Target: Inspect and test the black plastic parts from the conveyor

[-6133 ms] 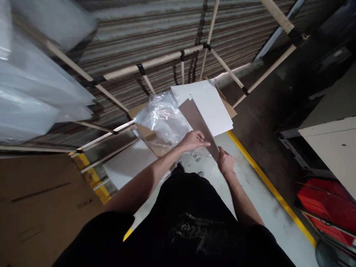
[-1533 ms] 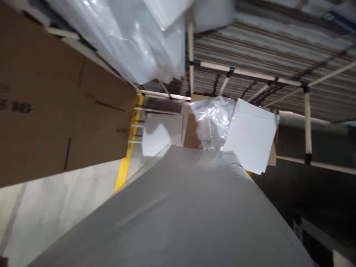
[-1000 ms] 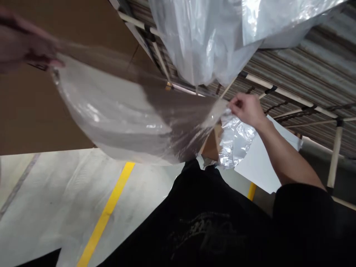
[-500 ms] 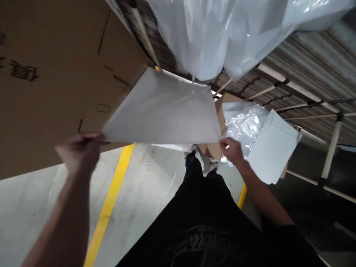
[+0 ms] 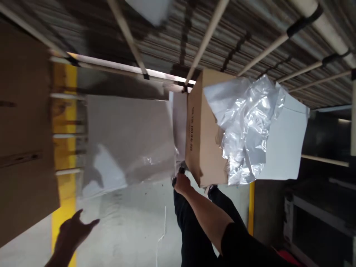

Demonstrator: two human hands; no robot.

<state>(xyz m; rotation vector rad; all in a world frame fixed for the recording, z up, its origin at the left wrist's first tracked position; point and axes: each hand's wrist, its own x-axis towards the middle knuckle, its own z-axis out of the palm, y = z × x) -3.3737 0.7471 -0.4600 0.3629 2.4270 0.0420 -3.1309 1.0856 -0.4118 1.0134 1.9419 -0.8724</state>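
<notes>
A pale floor (image 5: 139, 213) stretches across the near side, smooth concrete by its look, with a yellow stripe (image 5: 62, 230) running away on the left and another yellow line (image 5: 251, 207) on the right. On the far side stands a ridged wall (image 5: 164, 48), dim and streaked, with a frame of beige pipes (image 5: 209, 31) and black joints in front of it. Light shows in a thin strip along the wall's foot.

The pale sheet (image 5: 130, 137) lies flat and low at the left of centre, shiny near its near edge and partly in shadow; what bears its weight is hidden. The left hand (image 5: 73, 231) is open, thumb and fingers spread, near the sheet's near left corner but apart from it. The right hand (image 5: 182, 183) has its fingers curled by the near right corner; whether it grips anything cannot be told.

Right of the sheet sits a cardboard box (image 5: 207, 155) with dark print on its left side. Crumpled clear plastic (image 5: 247, 137) covers part of it, beside a white board (image 5: 286, 141). A large cardboard panel (image 5: 25, 129) fills the far left, and the right side is dark.
</notes>
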